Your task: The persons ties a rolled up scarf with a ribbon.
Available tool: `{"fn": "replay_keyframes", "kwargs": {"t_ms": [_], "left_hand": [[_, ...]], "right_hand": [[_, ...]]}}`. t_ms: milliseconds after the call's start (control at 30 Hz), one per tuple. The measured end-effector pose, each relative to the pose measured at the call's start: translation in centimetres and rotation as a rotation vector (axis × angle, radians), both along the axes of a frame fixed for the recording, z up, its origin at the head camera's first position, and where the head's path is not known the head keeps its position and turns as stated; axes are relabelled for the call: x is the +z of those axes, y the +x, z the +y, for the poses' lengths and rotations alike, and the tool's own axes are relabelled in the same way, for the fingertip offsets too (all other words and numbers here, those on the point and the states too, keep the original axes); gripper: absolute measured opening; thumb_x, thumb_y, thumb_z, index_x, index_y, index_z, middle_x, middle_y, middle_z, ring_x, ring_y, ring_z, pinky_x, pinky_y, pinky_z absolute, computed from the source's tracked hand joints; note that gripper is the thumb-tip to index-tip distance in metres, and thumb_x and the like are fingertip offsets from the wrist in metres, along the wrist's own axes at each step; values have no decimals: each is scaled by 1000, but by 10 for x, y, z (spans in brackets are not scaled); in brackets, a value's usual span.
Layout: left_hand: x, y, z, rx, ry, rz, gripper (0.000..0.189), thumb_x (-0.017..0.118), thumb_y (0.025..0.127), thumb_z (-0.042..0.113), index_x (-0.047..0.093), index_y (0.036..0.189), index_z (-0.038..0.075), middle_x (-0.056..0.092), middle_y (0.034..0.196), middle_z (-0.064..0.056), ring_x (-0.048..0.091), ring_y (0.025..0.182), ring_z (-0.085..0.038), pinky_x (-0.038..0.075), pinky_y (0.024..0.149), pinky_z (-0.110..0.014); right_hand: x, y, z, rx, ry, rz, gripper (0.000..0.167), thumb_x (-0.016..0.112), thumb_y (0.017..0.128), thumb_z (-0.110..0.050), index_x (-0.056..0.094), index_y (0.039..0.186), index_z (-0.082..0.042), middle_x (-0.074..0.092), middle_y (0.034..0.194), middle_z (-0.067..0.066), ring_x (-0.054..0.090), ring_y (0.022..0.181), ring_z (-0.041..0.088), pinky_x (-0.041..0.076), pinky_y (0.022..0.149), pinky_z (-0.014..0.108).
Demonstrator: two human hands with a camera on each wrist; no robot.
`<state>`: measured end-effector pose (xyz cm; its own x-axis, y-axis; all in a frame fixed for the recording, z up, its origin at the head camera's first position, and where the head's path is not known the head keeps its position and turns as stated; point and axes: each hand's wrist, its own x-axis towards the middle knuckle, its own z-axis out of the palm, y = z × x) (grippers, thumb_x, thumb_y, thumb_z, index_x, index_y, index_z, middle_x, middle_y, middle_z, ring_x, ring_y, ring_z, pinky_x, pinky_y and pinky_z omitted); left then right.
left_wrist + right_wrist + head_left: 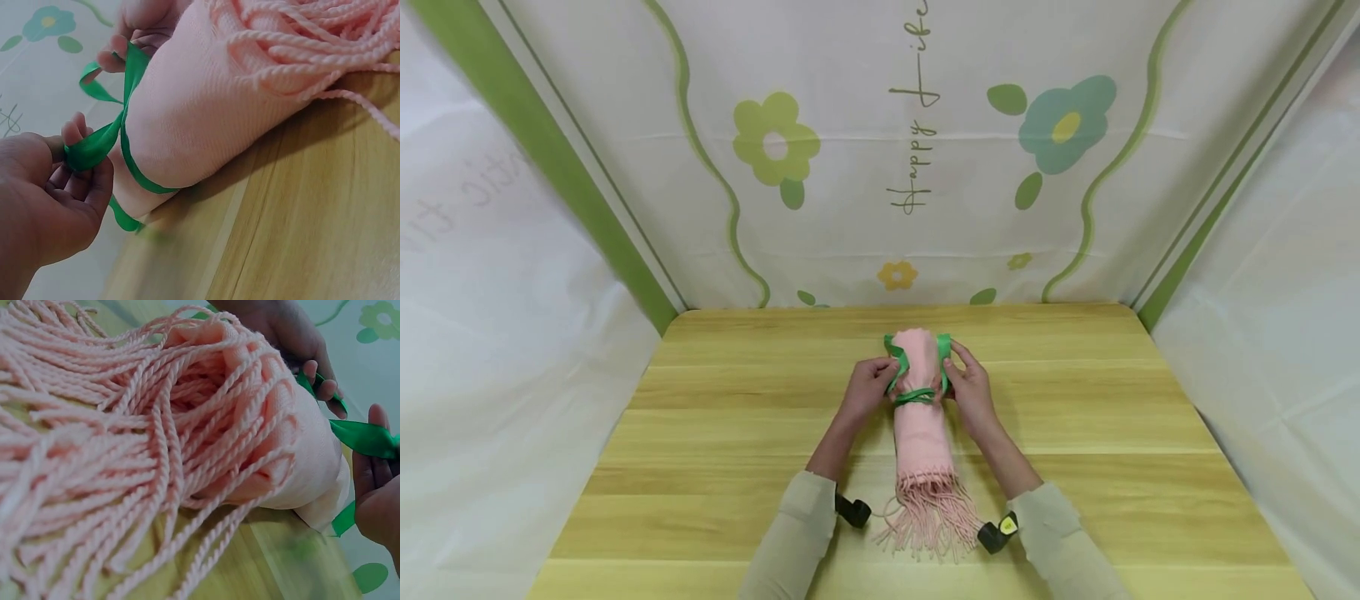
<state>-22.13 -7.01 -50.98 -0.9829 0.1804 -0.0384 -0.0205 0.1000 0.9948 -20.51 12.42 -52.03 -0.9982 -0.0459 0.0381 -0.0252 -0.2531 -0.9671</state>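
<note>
A rolled pink scarf (921, 442) lies lengthwise on the wooden table, its twisted fringe (125, 462) spread towards the person. Round its middle goes a green ribbon (915, 397), crossed on top of the roll. On the left side my left hand (870, 387) pinches a loop of the ribbon between thumb and fingers, as the left wrist view shows closely. Opposite it, my right hand (972, 390) holds the other part of the ribbon at the scarf's right side. A loose ribbon end (125, 219) hangs beside the roll near the table.
The wooden table (715, 467) extends to both sides of the scarf. A white printed cloth (850, 233) with flowers hangs behind its far edge, and pale cloth walls (1285, 333) stand at left and right. Black wrist cameras (853, 510) sit near the fringe.
</note>
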Motion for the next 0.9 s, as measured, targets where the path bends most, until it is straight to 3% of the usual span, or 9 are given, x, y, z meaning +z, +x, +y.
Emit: {"fn": "replay_keyframes", "kwargs": {"t_ms": [100,267,533,667,767,900], "left_hand": [[1,1,1,-23,-7,-1,26,55,103,16,71,98,-4,59,64,-1,53,54,-10,47,55,-29],[1,1,2,-45,-17,-19,26,55,104,17,71,101,-2,60,65,-2,52,53,-9,46,55,-29],[-1,-1,4,-90,-16,-29,30,55,104,20,71,111,-4,66,83,-29,53,54,-10,46,54,-24],[0,-2,5,-123,-18,-35,30,53,104,17,70,113,-6,63,89,-38,52,54,-10,46,54,-25],[4,0,4,-144,-32,-37,29,52,104,14,69,112,-8,61,89,-39,51,55,-12,46,56,-30],[19,7,3,-164,-33,-24,30,52,104,12,68,109,-12,58,88,-41,48,56,-14,44,57,-33]], "right_hand": [[1,1,0,43,64,29,48,50,106,-25,41,152,-21,65,64,1,58,48,10,53,52,26],[3,-1,-1,97,132,80,49,50,106,-24,39,153,-18,63,62,1,58,47,11,53,51,26],[1,-4,0,161,162,59,48,47,106,-17,39,153,-13,62,60,3,56,48,12,52,48,26],[2,-3,1,181,184,52,47,45,107,-11,38,153,-7,61,60,5,55,47,13,52,48,28],[4,-2,0,191,209,51,46,47,106,-13,41,151,-6,60,59,4,55,47,12,52,48,28],[4,-2,-1,203,258,64,44,49,106,-19,46,149,-11,58,58,2,53,46,10,50,46,26]]}}
